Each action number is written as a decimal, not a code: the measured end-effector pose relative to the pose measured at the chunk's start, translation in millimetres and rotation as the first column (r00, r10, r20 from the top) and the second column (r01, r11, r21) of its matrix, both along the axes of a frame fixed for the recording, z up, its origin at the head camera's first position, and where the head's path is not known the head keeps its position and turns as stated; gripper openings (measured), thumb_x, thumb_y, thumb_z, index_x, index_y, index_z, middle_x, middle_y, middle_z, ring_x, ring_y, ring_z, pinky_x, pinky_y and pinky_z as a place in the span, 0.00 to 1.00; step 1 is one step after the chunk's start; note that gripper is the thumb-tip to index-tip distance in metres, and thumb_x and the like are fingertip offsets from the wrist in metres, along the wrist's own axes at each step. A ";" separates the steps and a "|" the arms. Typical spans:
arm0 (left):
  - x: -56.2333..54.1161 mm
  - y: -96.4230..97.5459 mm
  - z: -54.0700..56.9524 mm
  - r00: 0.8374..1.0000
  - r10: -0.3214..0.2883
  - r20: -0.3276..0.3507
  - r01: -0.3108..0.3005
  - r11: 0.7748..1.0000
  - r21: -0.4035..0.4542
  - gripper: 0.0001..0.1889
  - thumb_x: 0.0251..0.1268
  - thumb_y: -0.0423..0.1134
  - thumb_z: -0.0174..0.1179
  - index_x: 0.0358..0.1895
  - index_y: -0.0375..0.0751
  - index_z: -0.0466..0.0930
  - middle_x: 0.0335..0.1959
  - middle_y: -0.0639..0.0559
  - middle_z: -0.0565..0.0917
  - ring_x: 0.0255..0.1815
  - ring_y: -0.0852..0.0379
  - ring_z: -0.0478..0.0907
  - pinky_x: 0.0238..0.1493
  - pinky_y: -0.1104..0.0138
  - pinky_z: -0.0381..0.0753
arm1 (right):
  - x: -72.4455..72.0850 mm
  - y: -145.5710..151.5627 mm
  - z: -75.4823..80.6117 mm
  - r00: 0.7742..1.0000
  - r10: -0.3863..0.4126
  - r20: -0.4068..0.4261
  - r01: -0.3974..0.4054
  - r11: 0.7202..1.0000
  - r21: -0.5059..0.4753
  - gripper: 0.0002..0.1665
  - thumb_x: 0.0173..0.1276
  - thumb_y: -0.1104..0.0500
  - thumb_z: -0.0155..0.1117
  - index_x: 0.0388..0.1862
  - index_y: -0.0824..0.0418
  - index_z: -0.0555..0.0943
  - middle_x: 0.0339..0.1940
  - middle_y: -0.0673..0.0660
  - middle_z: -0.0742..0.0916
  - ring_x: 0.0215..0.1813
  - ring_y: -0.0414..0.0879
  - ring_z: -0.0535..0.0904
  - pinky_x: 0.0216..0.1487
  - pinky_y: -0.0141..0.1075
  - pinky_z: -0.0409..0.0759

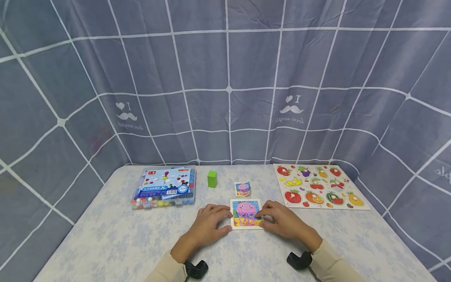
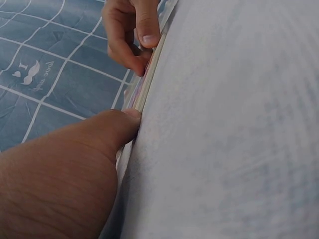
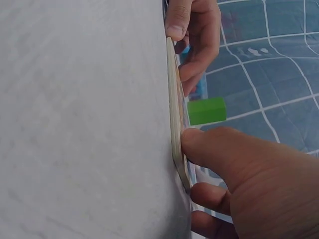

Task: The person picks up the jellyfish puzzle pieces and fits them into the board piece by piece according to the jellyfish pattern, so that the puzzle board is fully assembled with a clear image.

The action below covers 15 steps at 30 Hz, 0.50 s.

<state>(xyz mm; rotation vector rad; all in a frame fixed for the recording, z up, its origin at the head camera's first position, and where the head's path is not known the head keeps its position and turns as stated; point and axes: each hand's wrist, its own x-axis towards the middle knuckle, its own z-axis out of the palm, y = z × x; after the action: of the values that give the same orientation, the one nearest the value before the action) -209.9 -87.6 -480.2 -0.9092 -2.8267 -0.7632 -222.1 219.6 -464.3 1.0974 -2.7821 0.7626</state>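
Note:
A small square wooden jigsaw puzzle (image 1: 245,209) lies flat on the table, its picture a pink tentacled sea creature over blue water and yellow ground. My left hand (image 1: 210,224) rests at its left side, with index fingertip and thumb touching that edge. On the opposite side, my right hand (image 1: 283,220) lays its thumb and index fingertips on the picture's right part, other fingers by the edge. From the right wrist view, the puzzle's pale side edge (image 3: 174,107) shows between both hands. Just behind it lies a small picture card (image 1: 242,189) with a curled corner.
A green block (image 1: 212,179) stands at the back. To its left lies a clear plastic case (image 1: 165,186) with coloured balls and a printed label. A fruit peg board (image 1: 322,187) lies back right. A grey-blue checked curtain (image 1: 246,109) hangs behind the table (image 1: 105,239).

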 end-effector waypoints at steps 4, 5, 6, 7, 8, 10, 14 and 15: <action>-1.6 0.3 -0.4 1.000 -0.007 -0.016 0.007 1.000 0.008 0.16 0.69 0.52 0.65 0.55 0.54 0.81 0.66 0.55 0.77 0.61 0.50 0.70 0.57 0.44 0.65 | -1.7 1.0 -0.8 1.000 -0.006 -0.007 0.006 1.000 0.005 0.12 0.70 0.52 0.70 0.50 0.48 0.88 0.43 0.42 0.79 0.41 0.38 0.71 0.41 0.36 0.72; -2.2 0.5 -0.6 1.000 -0.009 -0.023 0.009 1.000 0.010 0.16 0.69 0.52 0.65 0.55 0.54 0.81 0.66 0.55 0.77 0.61 0.50 0.70 0.57 0.44 0.65 | -2.2 1.4 -0.9 1.000 -0.006 -0.007 0.006 1.000 0.003 0.12 0.69 0.52 0.70 0.51 0.48 0.88 0.43 0.42 0.79 0.41 0.38 0.71 0.41 0.36 0.72; -2.5 0.7 -0.7 1.000 -0.011 -0.028 0.011 1.000 0.012 0.16 0.69 0.52 0.65 0.55 0.54 0.81 0.66 0.55 0.77 0.61 0.50 0.70 0.57 0.45 0.65 | -2.6 1.9 -1.2 1.000 -0.006 -0.004 0.006 1.000 0.000 0.12 0.69 0.53 0.71 0.51 0.48 0.88 0.43 0.42 0.79 0.41 0.39 0.71 0.40 0.36 0.72; -2.4 0.9 -0.9 1.000 -0.009 -0.028 0.010 1.000 0.012 0.16 0.69 0.52 0.65 0.55 0.54 0.81 0.66 0.56 0.77 0.60 0.50 0.70 0.57 0.45 0.65 | -2.8 2.3 -1.7 1.000 -0.003 -0.001 0.003 1.000 -0.004 0.12 0.69 0.53 0.71 0.51 0.49 0.88 0.43 0.42 0.79 0.41 0.39 0.71 0.41 0.36 0.72; -2.1 1.0 -1.4 1.000 -0.007 -0.028 0.007 1.000 0.010 0.16 0.69 0.52 0.65 0.55 0.55 0.81 0.66 0.56 0.77 0.60 0.50 0.70 0.57 0.45 0.65 | -2.6 2.6 -2.2 1.000 0.000 0.009 0.000 1.000 -0.009 0.12 0.69 0.53 0.71 0.51 0.49 0.88 0.43 0.42 0.79 0.41 0.39 0.71 0.41 0.36 0.72; -0.9 0.7 -3.6 1.000 0.001 -0.021 -0.001 1.000 0.005 0.16 0.69 0.53 0.64 0.55 0.55 0.81 0.66 0.56 0.77 0.60 0.50 0.70 0.57 0.45 0.65 | -1.7 2.4 -3.7 1.000 0.006 0.028 -0.006 1.000 -0.014 0.13 0.69 0.53 0.70 0.52 0.49 0.88 0.44 0.43 0.79 0.42 0.39 0.71 0.42 0.36 0.72; 2.8 -0.4 -7.3 1.000 0.010 -0.005 -0.010 1.000 0.002 0.15 0.69 0.53 0.65 0.55 0.56 0.81 0.66 0.57 0.77 0.61 0.51 0.70 0.57 0.45 0.65 | 0.9 2.0 -6.6 0.998 0.018 0.054 -0.018 1.000 -0.014 0.14 0.70 0.50 0.70 0.53 0.49 0.87 0.45 0.43 0.79 0.43 0.38 0.70 0.43 0.37 0.72; 3.0 -0.4 -7.6 1.000 0.009 -0.007 -0.009 1.000 0.003 0.15 0.69 0.52 0.65 0.55 0.56 0.81 0.66 0.57 0.77 0.61 0.51 0.70 0.57 0.45 0.64 | 1.5 2.2 -6.9 0.998 0.018 0.053 -0.017 1.000 -0.010 0.15 0.70 0.49 0.70 0.54 0.49 0.87 0.45 0.43 0.79 0.43 0.38 0.70 0.43 0.37 0.72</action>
<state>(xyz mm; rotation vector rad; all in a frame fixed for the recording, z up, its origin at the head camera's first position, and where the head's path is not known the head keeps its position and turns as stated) -206.9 -87.9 -487.8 -0.8968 -2.8213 -0.7617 -220.6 221.8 -471.2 1.1180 -2.8123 0.8173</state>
